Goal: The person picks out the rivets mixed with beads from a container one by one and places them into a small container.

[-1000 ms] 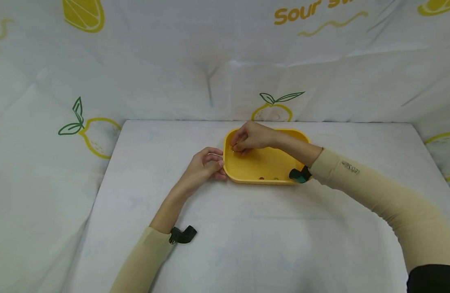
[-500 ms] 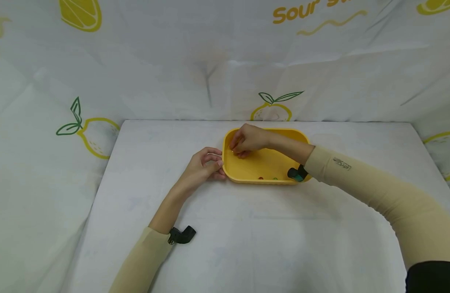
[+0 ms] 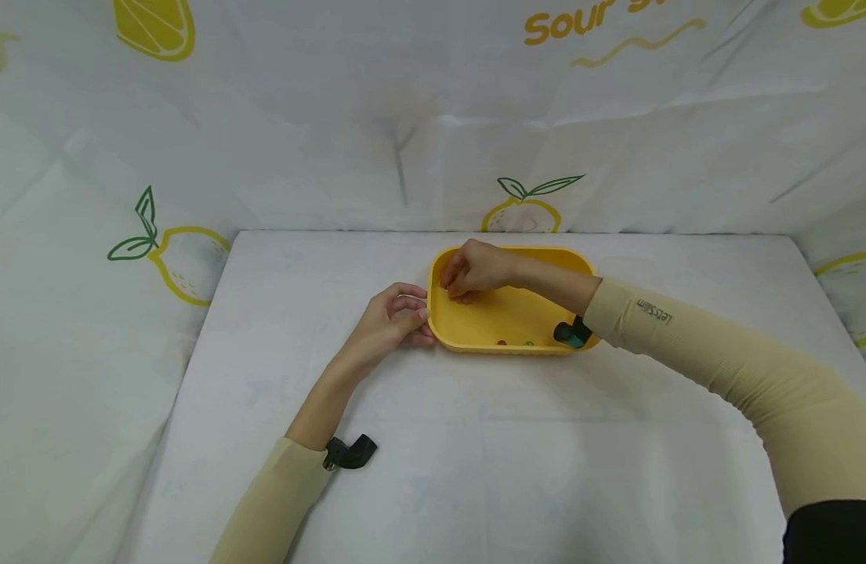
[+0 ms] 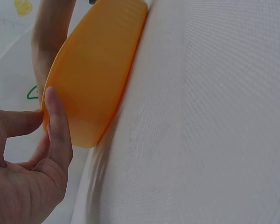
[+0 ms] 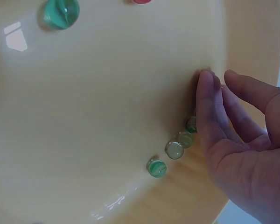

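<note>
A yellow tray [image 3: 513,317] lies toward the back of the table. My left hand [image 3: 396,317] is at its left end, with fingertips and thumb touching the outer wall and rim. My right hand [image 3: 478,270] reaches into the tray's left end, fingers curled and tips close together near the floor. A small orange glint shows between those tips; they pinch a marble that is mostly hidden. In the right wrist view several clear and green marbles, such as a green marble [image 5: 157,168], line the wall beside the hand. A larger-looking green marble [image 5: 61,13] and a red marble [image 5: 142,1] are farther off.
A white cloth covers the table [image 3: 475,470], and a lemon-print curtain [image 3: 320,141] hangs behind its back edge. The right forearm [image 3: 552,282] crosses over the tray's right side. Black wrist cameras, such as the left wrist camera [image 3: 351,452], stick out from both sleeves.
My right hand has shifted slightly left and down inside the tray, and the shiny marble at its fingertips shows less now. The left hand stays at the tray's left end.
</note>
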Demonstrator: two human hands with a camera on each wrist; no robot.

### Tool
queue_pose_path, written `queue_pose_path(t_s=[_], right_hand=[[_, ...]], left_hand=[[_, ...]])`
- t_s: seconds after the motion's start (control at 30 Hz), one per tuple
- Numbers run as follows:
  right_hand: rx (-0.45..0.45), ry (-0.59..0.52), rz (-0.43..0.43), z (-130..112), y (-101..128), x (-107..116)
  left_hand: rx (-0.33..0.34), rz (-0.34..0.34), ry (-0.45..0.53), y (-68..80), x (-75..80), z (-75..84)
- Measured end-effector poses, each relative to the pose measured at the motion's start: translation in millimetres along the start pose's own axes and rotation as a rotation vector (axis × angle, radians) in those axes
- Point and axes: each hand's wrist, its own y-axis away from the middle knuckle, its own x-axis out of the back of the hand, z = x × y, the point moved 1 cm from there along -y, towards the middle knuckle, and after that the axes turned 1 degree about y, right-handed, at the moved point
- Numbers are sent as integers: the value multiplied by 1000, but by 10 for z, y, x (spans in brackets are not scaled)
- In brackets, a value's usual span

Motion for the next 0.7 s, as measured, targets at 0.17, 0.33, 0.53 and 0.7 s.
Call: queue_pose_path(t_s=[0.17,0.33,0.53,0.7], right_hand=[[3,16,-4,6,-5,-5],[24,37,-8,29,-25,-9],[38,63,-16,26,-36,-29],[49,69,-26,18,-36,-35]], left_hand=[[0,2,-6,3,1,2],[15,5,-4,-1,-5,7],[17,8,-7,4,-5,14],[17,11,-7,1,-3,13]])
